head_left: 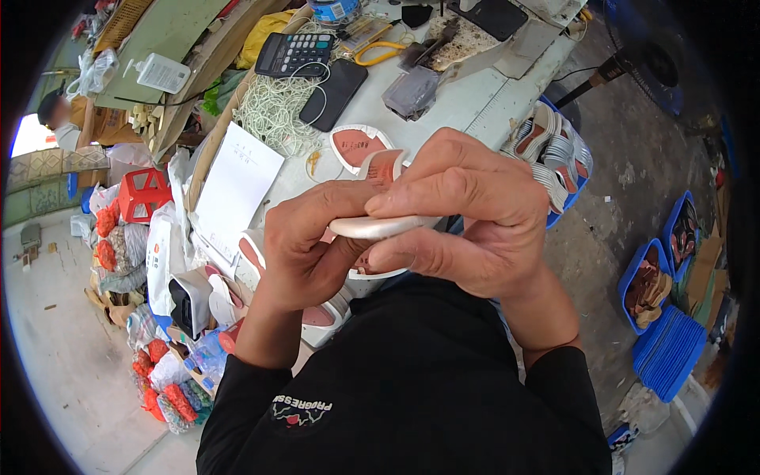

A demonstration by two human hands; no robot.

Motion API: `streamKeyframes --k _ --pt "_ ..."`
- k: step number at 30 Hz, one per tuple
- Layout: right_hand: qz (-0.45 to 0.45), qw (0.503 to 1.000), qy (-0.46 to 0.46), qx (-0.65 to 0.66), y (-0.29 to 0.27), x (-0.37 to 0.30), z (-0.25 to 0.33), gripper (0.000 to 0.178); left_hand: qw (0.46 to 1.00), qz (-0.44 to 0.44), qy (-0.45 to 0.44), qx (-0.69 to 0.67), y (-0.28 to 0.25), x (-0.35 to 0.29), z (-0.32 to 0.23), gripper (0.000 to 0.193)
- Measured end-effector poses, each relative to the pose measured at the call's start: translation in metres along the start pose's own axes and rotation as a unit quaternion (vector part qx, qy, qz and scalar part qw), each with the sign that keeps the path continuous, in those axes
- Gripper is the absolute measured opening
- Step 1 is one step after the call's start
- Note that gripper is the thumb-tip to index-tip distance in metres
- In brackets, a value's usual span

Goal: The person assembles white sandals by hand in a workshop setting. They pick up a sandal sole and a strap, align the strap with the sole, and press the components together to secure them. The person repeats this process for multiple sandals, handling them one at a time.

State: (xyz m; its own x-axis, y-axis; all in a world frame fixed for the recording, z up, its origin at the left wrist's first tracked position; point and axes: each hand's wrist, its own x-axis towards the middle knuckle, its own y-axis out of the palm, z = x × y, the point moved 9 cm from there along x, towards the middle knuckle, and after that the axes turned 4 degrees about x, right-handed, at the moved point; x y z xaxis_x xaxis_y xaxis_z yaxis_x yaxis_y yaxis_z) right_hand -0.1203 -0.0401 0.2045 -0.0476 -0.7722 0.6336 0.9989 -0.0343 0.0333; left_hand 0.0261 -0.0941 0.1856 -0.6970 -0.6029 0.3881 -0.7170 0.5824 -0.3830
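In front of my chest, both hands grip a white, curved shoe piece with pinkish lining, seen nearly edge-on. My left hand is closed round its left end. My right hand pinches the other end between thumb and fingers. Just behind my fingers, a white-edged shoe part with a pink insole lies on the table. More pink-and-white shoe parts sit below my left wrist, partly covered by my arm. The fingers hide much of the held piece.
On the table are a calculator, a black phone, tangled white cord, a paper sheet and yellow-handled scissors. A blue basket of striped shoes stands right, near a fan. Bags crowd the left.
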Motion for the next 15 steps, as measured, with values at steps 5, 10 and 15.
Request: streamKeyframes --k 5,10,15 --pt "0.015 0.982 0.096 0.164 0.013 -0.013 -0.022 0.027 0.999 0.021 -0.037 0.017 0.000 -0.010 0.006 0.024" --pt "-0.001 0.956 0.177 0.236 0.015 -0.026 -0.035 0.024 0.984 0.035 -0.100 -0.141 0.013 -0.027 0.032 0.019" --pt "-0.022 0.924 0.237 0.300 0.013 -0.041 -0.054 0.025 0.942 0.028 -0.185 -0.278 0.034 -0.033 0.045 0.018"
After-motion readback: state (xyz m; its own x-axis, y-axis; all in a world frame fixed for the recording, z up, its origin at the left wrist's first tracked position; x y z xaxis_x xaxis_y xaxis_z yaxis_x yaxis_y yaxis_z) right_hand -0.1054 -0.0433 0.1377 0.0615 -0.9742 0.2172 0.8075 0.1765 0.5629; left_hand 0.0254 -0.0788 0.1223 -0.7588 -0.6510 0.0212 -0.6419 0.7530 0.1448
